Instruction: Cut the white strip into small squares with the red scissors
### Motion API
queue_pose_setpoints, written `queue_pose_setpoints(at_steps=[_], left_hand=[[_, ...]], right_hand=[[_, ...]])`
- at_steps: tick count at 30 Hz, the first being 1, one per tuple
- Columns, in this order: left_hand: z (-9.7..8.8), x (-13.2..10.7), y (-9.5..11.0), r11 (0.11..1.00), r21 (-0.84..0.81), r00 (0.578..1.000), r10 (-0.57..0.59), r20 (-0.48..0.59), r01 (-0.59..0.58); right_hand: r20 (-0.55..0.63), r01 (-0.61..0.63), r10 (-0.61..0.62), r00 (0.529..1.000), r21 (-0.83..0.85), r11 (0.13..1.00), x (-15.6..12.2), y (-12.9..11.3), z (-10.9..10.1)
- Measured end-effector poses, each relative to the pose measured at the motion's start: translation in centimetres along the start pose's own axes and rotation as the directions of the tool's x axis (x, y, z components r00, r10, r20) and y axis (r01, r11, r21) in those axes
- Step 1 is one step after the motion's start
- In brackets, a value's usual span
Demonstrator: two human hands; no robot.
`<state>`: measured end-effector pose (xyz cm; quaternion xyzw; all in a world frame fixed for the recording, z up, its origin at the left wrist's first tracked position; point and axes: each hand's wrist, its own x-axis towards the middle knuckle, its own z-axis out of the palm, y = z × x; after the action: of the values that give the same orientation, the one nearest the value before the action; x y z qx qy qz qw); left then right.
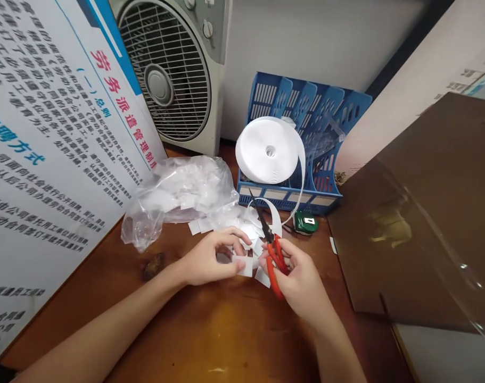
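Note:
My right hand point(302, 276) is wrapped around red-handled scissors point(277, 260). Their dark blades point up and away, and look nearly together. Close by on the left, my left hand point(210, 258) is curled, its thumb on a small white piece of strip point(246, 267). Under and around my fingers lie several more cut white pieces point(262, 276), partly hidden by the hands. A large roll of white strip point(268, 149) leans on a blue file rack, and its loose end point(301, 186) curves down toward the pieces.
Behind the hands stands the blue file rack point(326, 199), with a green tape measure point(306, 223) before it. A clear plastic bag point(186, 186) with white pieces is left of it. A box fan point(170, 74), a printed board point(66, 133) and a brown panel point(418, 213) surround the wooden table point(218, 340).

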<state>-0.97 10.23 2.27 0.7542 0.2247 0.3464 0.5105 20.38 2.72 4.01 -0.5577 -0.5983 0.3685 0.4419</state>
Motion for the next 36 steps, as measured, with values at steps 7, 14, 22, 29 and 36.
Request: queue_pose_setpoints(at_steps=[7, 14, 22, 29, 36], left_hand=[[0.7, 0.1, -1.1, 0.999, 0.051, 0.999, -0.012, 0.036, 0.010], [0.6, 0.4, -1.2, 0.989, 0.137, 0.994, -0.063, 0.084, 0.051], [0.7, 0.3, -1.0, 0.974, -0.029, 0.972, -0.223, 0.076, 0.226], [1.3, 0.3, -1.6, 0.940, -0.179, 0.956, -0.284, 0.065, 0.292], [1.3, 0.2, -1.5, 0.952, -0.059, 0.954, -0.298, 0.032, 0.300]], right_hand=[[-0.051, -0.090, 0.089, 0.995, -0.014, 0.996, -0.1, -0.3, -0.2], [0.071, -0.125, 0.131, 0.989, -0.087, 0.988, 0.2, -0.2, 0.6], [0.029, -0.120, 0.119, 0.992, 0.038, 0.992, 0.2, 0.6, 0.3], [0.008, -0.078, 0.078, 0.997, 0.005, 0.997, 0.2, 0.6, 0.8], [-0.084, -0.092, 0.106, 0.991, 0.157, 0.983, 0.3, 1.5, 1.4]])
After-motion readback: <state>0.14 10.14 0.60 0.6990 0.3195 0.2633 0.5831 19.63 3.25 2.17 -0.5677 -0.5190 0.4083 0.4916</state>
